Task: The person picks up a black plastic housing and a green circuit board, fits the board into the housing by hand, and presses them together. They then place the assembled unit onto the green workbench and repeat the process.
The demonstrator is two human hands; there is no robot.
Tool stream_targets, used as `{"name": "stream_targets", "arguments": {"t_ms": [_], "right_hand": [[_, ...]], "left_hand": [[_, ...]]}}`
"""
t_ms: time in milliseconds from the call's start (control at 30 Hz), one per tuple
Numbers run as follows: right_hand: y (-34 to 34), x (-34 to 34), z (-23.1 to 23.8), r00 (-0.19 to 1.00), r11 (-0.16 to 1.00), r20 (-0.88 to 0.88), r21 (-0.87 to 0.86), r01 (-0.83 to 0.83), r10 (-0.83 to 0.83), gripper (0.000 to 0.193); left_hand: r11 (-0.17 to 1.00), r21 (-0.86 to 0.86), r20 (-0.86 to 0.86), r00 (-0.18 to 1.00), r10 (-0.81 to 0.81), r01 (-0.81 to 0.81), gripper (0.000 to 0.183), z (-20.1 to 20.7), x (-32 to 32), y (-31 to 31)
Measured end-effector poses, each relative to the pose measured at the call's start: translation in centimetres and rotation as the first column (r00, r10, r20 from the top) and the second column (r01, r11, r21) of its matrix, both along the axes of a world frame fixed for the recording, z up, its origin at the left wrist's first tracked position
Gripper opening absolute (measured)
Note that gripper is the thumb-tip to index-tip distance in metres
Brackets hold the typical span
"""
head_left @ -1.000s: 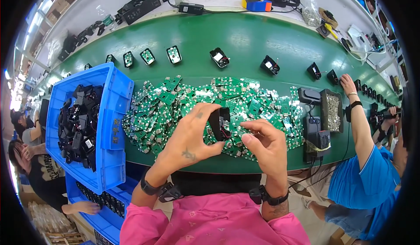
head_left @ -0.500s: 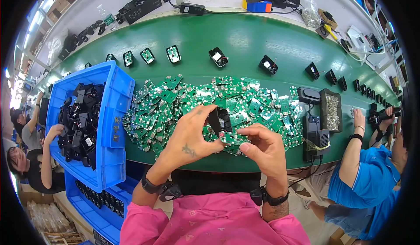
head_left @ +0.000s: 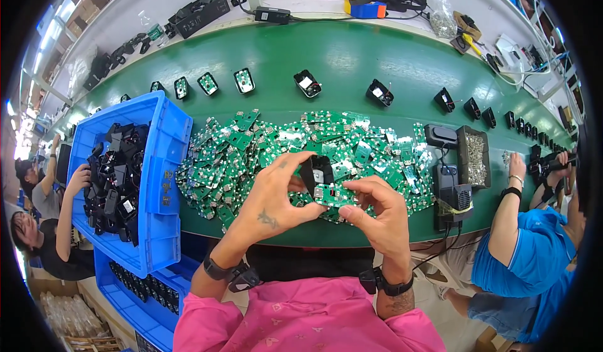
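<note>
My left hand [head_left: 269, 202] grips a small black plastic housing [head_left: 307, 175], its open side turned up and a white part visible inside. At the near edge of the housing, my right hand [head_left: 384, 219] pinches a green circuit board [head_left: 334, 195] between thumb and fingers. The board lies across the housing's near opening; whether it touches the rim I cannot tell. Beneath and beyond both hands spreads a wide heap of loose green circuit boards [head_left: 232, 154] on the green table [head_left: 276, 47].
On the left stands a blue crate [head_left: 164, 226] of black housings, with a co-worker's hand [head_left: 80, 179] at it. A row of black housings [head_left: 308, 83] crosses the table's far side. To the right are a tray of small metal parts [head_left: 475, 157], a black device [head_left: 450, 185] and another co-worker's arm [head_left: 507, 220].
My right hand has turned the circuit board so more of its face shows at the housing. My left hand keeps its hold. The left co-worker's hand has moved slightly farther away.
</note>
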State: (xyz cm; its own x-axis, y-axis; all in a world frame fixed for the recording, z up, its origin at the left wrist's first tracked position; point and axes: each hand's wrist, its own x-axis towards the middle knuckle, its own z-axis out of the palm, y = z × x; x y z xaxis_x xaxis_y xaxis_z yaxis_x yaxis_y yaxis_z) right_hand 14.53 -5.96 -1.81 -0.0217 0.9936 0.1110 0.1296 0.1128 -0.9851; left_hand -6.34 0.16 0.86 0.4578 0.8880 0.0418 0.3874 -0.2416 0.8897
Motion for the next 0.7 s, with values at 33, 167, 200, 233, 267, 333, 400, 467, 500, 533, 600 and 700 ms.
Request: {"name": "stream_targets", "arguments": {"t_ms": [33,167,200,233,267,333,400,467,500,533,600,700], "right_hand": [[0.0,0.0,-0.1,1.0,1.0,0.0,0.002,0.004,-0.004,0.038],[0.2,-0.2,-1.1,0.996,0.998,-0.073,0.035,0.046,-0.044,0.04],[0.3,-0.2,-1.2,0.998,0.998,-0.042,0.051,0.037,-0.035,0.041],[0.3,-0.2,-1.4,0.998,0.998,-0.043,0.051,0.037,-0.034,0.041],[0.3,-0.2,-1.5,0.999,0.998,-0.025,0.053,0.039,-0.038,0.041],[0.3,-0.2,-1.5,0.999,0.998,-0.006,0.055,0.043,-0.043,0.041],[0.4,-0.4,-1.1,0.95,0.951,0.273,0.302,0.067,-0.153,0.035],[-0.4,-1.0,-0.8,0.947,0.956,0.265,0.271,0.108,-0.182,0.031],[-0.9,-1.3,-0.5,0.943,0.959,0.257,0.241,0.15,-0.212,0.028],[-1.1,-1.8,0.1,0.965,0.978,0.206,0.16,0.132,-0.164,0.022],[-1.3,-2.3,-0.4,0.979,0.987,0.156,0.118,0.113,-0.13,0.02],[-1.6,-2.7,-0.6,0.993,0.995,0.081,0.056,0.083,-0.087,0.013]], "left_hand": [[0.976,-0.216,0.169,0.985,0.02,0.017,0.07,0.3,0.1,-0.1],[0.867,-0.469,0.397,0.917,0.038,0.167,0.074,-0.4,0.2,-0.7],[0.835,-0.504,0.506,0.859,0.079,0.22,0.077,-0.9,0.5,-1.1],[0.801,-0.529,0.605,0.786,0.126,0.279,0.081,-1.3,0.9,-1.4],[0.813,-0.517,0.623,0.77,0.141,0.268,0.076,-1.6,1.1,-1.7],[0.808,-0.542,0.577,0.801,0.157,0.232,0.072,-1.7,1.0,-1.6],[0.801,-0.565,0.531,0.83,0.17,0.197,0.069,-2.3,1.4,-1.8],[0.889,-0.457,0.508,0.831,0.227,0.037,0.061,-3.5,2.1,-2.7],[0.888,-0.458,0.508,0.831,0.228,0.037,0.061,-3.6,2.0,-2.7],[0.894,-0.446,0.481,0.851,0.211,0.031,0.061,-3.7,2.0,-2.8],[0.9,-0.436,0.452,0.871,0.193,0.027,0.061,-4.0,1.9,-3.0],[0.909,-0.416,0.384,0.901,0.202,-0.027,0.061,-4.0,2.2,-3.4]]}}
